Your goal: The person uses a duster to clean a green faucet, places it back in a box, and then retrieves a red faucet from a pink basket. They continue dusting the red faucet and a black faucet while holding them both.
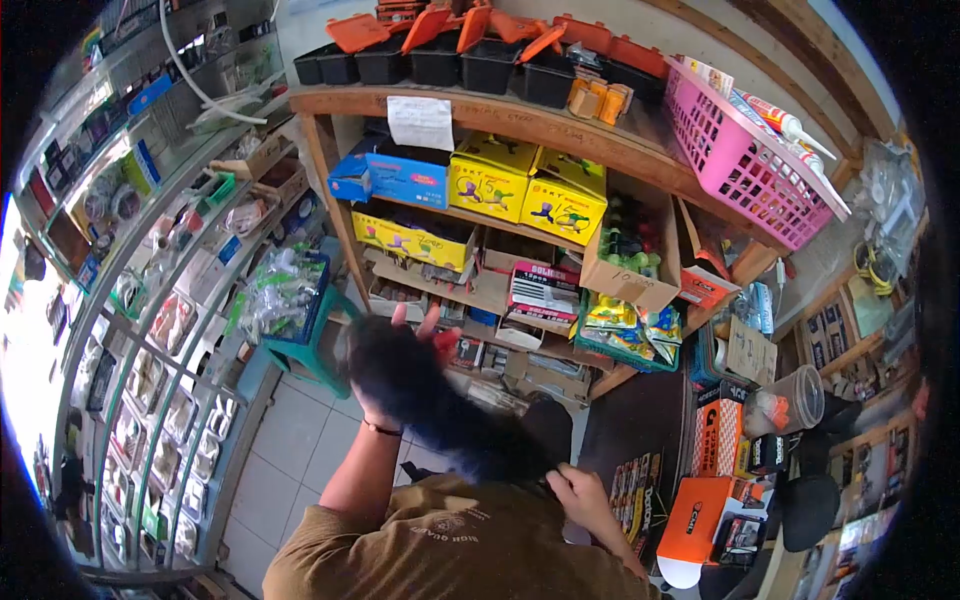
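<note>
Left hand [405,345]: raised in front of the chest, fingers spread and threaded through a thick bunch of long dark hair [430,405]; fingertips poke out above the strands, so the hand grasps the hair loosely rather than clenching it.
Right hand [585,497]: low and near, at the right of the chest, fingers curled against the lower end of the same hair; whether they pinch it or only press on it I cannot tell.
Hair: runs in a slant from the left hand down to the right hand, lying over the brown shirt [450,545] near the collar.
Wrist band [381,428]: a thin dark band sits on the left wrist, just below the hair.
Shelves ahead: a wooden shelf unit [480,112] stands far in the scene, with yellow boxes [530,185] and blue boxes [400,175] on it and black bins with orange lids [450,50] on top.
Right side: a pink basket [740,160] holding tubes sits on the far right of the shelf top; orange boxes [715,500] and a clear plastic cup [795,400] stand on the near right counter.
Left side: a glass display case [150,330] full of small packets runs along the left.
Risk, snagging: I judge the strands could catch on the wrist band, since it lies so close under them.
Risk, slipping: with the left fingers spread open, part of the bunch could slide free and fall across the view.
Risk, knocking: the right elbow works near the orange boxes, so a wide swing might tip them.
</note>
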The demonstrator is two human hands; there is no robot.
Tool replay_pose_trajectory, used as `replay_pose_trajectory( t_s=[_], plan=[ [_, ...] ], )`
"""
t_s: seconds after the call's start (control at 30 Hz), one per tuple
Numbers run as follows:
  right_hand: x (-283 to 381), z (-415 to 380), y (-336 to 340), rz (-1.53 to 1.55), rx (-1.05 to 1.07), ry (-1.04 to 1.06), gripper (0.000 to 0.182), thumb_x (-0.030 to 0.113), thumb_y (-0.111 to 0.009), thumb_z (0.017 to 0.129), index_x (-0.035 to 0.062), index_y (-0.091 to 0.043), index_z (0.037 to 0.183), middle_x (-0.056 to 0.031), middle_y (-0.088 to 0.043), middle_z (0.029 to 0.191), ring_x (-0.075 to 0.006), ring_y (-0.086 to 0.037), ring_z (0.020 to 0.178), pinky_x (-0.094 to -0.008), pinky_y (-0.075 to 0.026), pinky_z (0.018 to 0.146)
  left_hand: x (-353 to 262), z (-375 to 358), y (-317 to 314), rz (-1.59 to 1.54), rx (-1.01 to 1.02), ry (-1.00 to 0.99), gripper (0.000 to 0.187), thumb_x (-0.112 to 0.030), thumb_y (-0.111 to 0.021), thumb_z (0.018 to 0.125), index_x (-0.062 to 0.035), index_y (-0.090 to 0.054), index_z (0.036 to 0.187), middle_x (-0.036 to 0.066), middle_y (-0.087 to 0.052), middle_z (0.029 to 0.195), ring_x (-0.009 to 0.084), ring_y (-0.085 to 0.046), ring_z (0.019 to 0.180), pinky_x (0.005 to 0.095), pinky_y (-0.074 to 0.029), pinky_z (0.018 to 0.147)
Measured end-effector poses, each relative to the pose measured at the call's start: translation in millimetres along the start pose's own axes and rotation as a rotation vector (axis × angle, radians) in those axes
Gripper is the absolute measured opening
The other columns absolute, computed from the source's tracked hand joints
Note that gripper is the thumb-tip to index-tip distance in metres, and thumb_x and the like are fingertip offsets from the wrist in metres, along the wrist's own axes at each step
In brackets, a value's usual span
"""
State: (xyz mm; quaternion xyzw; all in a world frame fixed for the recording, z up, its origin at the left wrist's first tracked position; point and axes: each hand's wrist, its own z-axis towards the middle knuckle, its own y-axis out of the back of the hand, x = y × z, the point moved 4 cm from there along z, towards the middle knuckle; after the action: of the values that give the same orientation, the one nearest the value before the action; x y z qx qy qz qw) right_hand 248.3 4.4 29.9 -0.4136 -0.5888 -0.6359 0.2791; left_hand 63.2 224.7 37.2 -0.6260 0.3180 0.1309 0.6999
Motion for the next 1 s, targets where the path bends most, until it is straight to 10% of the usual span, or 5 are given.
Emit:
replay_pose_trajectory(
  t_s=[0.1, 0.2, 0.6, 0.73, 1.0],
  plan=[
    [-5.5, -1.1, -6.6, 0.02, 0.018, -0.066, 0.029, 0.024, -0.05, 0.089, -0.0006, -0.046, 0.074, -0.0198, -0.047, 0.058, -0.0356, -0.05, 0.052, -0.0368, -0.038, 0.048, -17.1, 1.0, -3.9, -0.517, 0.468, 0.197, 0.079, -0.066, -0.029, 0.082, -0.006, -0.033, 0.133, 0.016, -0.045, 0.127, 0.0334, -0.041, 0.118, 0.0486, -0.027, 0.1],
    [-10.7, -4.4, -9.0, -0.178, 0.067, 0.09, 0.029, 0.024, -0.05, 0.089, 0.0006, -0.047, 0.072, -0.0183, -0.046, 0.056, -0.0299, -0.05, 0.046, -0.0351, -0.039, 0.046, -22.9, -1.8, -6.9, -0.392, 0.024, 0.085, 0.08, -0.067, -0.025, 0.082, -0.0057, -0.033, 0.133, 0.015, -0.048, 0.123, 0.0318, -0.046, 0.11, 0.0478, -0.031, 0.096],
    [-23.8, -1.3, -16.9, -0.203, 0.12, -0.064, 0.034, 0.028, -0.05, 0.088, -0.0001, -0.051, 0.071, -0.0179, -0.049, 0.056, -0.0336, -0.051, 0.048, -0.0369, -0.039, 0.045, -21.5, -10.7, 13.6, -0.549, -0.014, 0.196, 0.084, -0.071, -0.022, 0.08, -0.0081, -0.031, 0.134, 0.019, -0.035, 0.135, 0.046, -0.039, 0.116, 0.0539, -0.03, 0.097],
    [-18.1, 2.5, -18.4, -0.146, 0.1, 0.049, 0.035, 0.029, -0.05, 0.088, -0.0004, -0.05, 0.068, -0.0206, -0.048, 0.057, -0.0368, -0.052, 0.051, -0.0409, -0.04, 0.047, -29.2, -5.7, 5.9, -0.459, 0.462, 0.036, 0.085, -0.07, -0.023, 0.081, -0.0053, -0.031, 0.134, 0.018, -0.034, 0.136, 0.0369, -0.037, 0.122, 0.0485, -0.028, 0.101],
    [-12.2, 0.4, -21.2, -0.225, 0.195, 0.085, 0.038, 0.031, -0.049, 0.088, -0.0018, -0.049, 0.068, -0.0215, -0.048, 0.057, -0.0402, -0.05, 0.053, -0.0417, -0.041, 0.049, -24.1, -8.8, 10.2, -0.339, 0.404, 0.006, 0.08, -0.071, -0.023, 0.08, -0.0118, -0.031, 0.134, 0.014, -0.039, 0.134, 0.0357, -0.041, 0.119, 0.0502, -0.031, 0.097]
  ],
)
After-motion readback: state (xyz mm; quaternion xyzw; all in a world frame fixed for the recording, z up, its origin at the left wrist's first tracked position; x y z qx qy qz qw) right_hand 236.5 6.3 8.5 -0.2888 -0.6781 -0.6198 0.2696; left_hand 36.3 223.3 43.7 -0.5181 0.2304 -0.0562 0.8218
